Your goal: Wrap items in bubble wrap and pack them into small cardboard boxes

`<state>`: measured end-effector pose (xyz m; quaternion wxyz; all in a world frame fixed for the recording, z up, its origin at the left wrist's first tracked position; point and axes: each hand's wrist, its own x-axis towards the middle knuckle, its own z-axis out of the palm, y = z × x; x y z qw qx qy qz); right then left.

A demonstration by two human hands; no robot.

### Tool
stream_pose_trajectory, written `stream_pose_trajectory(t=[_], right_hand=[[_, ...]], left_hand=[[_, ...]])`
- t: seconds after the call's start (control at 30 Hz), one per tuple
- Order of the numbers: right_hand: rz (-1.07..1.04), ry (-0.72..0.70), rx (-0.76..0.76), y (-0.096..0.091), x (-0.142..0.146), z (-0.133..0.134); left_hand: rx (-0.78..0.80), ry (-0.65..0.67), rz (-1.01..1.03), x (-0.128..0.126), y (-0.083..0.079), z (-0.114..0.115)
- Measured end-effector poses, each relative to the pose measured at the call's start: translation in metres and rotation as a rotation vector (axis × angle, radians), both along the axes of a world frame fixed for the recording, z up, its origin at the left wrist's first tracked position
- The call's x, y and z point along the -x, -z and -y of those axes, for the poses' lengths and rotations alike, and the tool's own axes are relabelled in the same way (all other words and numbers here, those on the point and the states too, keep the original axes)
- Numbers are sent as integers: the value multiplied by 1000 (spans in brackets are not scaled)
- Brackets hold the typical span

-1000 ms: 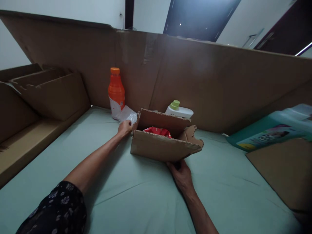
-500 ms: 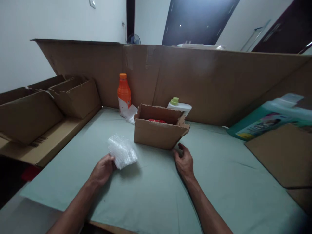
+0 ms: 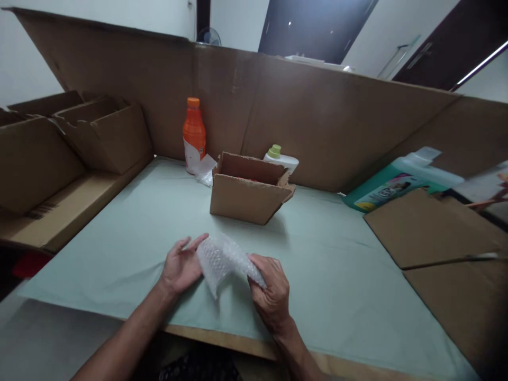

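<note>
Working from afar, I have the bubble wrap (image 3: 230, 255) lifted but not yet set down — it bends above the green cloth (image 3: 337, 291), on the near side of the open carton (image 3: 244, 200). My right hand (image 3: 272, 288) grips 1 end; my left hand (image 3: 182, 269) is open, fingertips at the other edge. The wrap looks pebbled, translucent, floppy; the carton, stiff, brown, ragged-rimmed.
</note>
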<state>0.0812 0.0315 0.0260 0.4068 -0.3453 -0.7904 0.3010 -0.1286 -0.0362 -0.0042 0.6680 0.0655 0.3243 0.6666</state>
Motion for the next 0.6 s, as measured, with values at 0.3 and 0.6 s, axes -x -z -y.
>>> stream_pose_trajectory(t=[0.3,0.6], right_hand=[[-118,320,450,41,-22,-15],[351,70,0,40,-5,3]], left_hand=[[195,-44,-477,-12,18,24],[207,24,-740,-17,12,25]])
